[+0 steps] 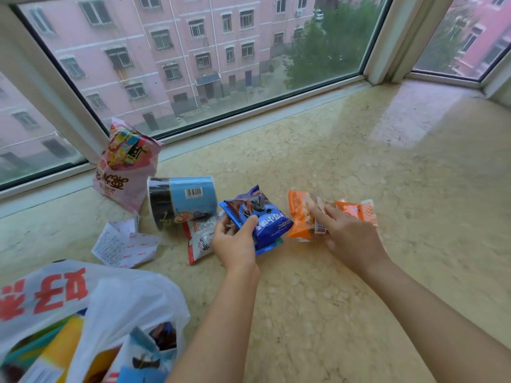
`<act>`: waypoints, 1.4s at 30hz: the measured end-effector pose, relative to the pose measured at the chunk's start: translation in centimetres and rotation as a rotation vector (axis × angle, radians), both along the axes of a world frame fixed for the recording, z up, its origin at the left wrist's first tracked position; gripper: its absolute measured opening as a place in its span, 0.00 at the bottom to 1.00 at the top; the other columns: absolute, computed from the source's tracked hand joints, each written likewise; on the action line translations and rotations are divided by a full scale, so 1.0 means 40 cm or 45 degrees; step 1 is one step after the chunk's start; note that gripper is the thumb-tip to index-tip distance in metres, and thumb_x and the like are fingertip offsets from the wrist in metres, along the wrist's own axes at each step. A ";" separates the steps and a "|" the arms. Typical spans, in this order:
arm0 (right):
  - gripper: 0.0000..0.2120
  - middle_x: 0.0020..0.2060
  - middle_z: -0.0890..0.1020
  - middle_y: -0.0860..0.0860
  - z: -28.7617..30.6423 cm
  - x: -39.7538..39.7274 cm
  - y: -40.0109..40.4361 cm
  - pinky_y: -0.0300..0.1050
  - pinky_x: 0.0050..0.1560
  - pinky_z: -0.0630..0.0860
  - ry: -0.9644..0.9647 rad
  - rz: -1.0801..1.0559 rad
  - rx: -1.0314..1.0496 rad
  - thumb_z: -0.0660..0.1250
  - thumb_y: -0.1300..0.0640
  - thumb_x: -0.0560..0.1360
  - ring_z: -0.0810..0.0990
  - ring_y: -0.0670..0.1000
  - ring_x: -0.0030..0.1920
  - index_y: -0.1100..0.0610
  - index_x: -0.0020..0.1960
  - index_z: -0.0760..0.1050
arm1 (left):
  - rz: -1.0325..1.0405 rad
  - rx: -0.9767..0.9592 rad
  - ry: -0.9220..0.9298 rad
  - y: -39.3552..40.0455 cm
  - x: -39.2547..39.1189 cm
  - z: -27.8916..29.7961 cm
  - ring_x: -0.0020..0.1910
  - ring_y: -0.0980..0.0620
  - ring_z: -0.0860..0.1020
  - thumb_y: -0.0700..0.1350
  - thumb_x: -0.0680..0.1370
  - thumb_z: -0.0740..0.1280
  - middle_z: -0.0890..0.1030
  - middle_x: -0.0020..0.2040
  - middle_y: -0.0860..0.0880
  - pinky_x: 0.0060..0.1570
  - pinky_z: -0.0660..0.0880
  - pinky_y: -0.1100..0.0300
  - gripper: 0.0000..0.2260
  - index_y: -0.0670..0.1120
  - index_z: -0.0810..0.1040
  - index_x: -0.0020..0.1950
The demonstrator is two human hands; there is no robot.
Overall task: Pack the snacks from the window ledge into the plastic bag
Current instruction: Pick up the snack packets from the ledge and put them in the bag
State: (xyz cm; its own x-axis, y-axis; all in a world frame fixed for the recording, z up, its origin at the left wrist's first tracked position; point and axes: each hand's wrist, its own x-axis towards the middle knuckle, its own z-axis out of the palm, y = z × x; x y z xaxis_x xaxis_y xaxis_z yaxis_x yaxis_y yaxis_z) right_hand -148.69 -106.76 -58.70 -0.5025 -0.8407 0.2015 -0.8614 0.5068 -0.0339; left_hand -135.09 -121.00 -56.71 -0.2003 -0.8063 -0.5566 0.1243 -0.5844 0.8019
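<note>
My white plastic carrier bag with red lettering [69, 297] sits at the lower left of the beige speckled stone window ledge [345, 167], and the frame edge cuts it off, so I cannot count what is inside; I make out only a yellow packet, some teal, and a blue-and-white wrapper through its open mouth. My left hand [235, 241] has its thumb pressed on top of a shiny blue cookie packet [265, 219], with the other fingers curled underneath, out of sight; a sliver of a second blue or teal packet seems to peek out below it, though I cannot be sure. My right hand [345, 233] lies palm down with fingers spread loosely across an orange-ended clear snack wrapper [301, 217], pressing rather than gripping; how many orange wrappers lie under it I cannot tell, perhaps two.

On the ledge still out of the bag: one pink puffed snack bag [124, 167] leaning by the window frame, one blue-and-black instant noodle cup [179, 200] lying on its side, one white-and-red flat sachet [200, 239] half hidden behind my left hand, and one crumpled white paper slip with red print [124, 244] beside the bag. Print on the packets is too blurred to read.
</note>
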 end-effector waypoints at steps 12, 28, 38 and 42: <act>0.16 0.48 0.85 0.49 0.180 0.166 0.062 0.47 0.38 0.77 -0.458 -0.324 -0.392 0.71 0.58 0.71 0.83 0.55 0.42 0.49 0.58 0.80 | -0.018 -0.006 0.136 0.060 0.127 0.200 0.40 0.52 0.84 0.33 0.71 0.74 0.83 0.41 0.50 0.36 0.81 0.59 0.24 0.48 0.73 0.63; 0.20 0.47 0.85 0.54 0.616 0.603 0.132 0.55 0.46 0.81 -1.845 -0.669 -1.033 0.70 0.70 0.72 0.85 0.60 0.44 0.56 0.61 0.75 | -0.156 0.031 0.116 0.132 0.671 0.616 0.48 0.42 0.83 0.35 0.70 0.75 0.85 0.47 0.43 0.48 0.80 0.46 0.24 0.50 0.74 0.62; 0.23 0.51 0.83 0.56 0.747 0.825 0.064 0.58 0.47 0.81 -1.889 -0.538 -0.841 0.70 0.71 0.71 0.84 0.60 0.45 0.54 0.63 0.74 | -0.064 0.088 -0.185 0.062 0.958 0.622 0.40 0.49 0.84 0.36 0.70 0.75 0.83 0.49 0.45 0.29 0.78 0.59 0.24 0.45 0.73 0.63; 0.23 0.47 0.84 0.56 0.755 0.896 0.017 0.61 0.50 0.80 -1.960 -0.567 -0.811 0.70 0.71 0.71 0.84 0.61 0.46 0.57 0.63 0.73 | -0.173 0.081 -0.286 0.005 1.009 0.585 0.45 0.43 0.83 0.34 0.69 0.75 0.82 0.53 0.42 0.39 0.81 0.51 0.27 0.44 0.72 0.66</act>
State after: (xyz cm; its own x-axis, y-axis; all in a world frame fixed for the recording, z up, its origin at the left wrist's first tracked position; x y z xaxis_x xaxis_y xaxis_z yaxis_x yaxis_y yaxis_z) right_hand -112.86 -106.09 -28.52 -0.6920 -0.5795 -0.4305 0.3446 0.2588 -0.9024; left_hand -94.72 -120.80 -33.32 -0.1697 -0.7424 -0.6481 -0.1355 -0.6338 0.7615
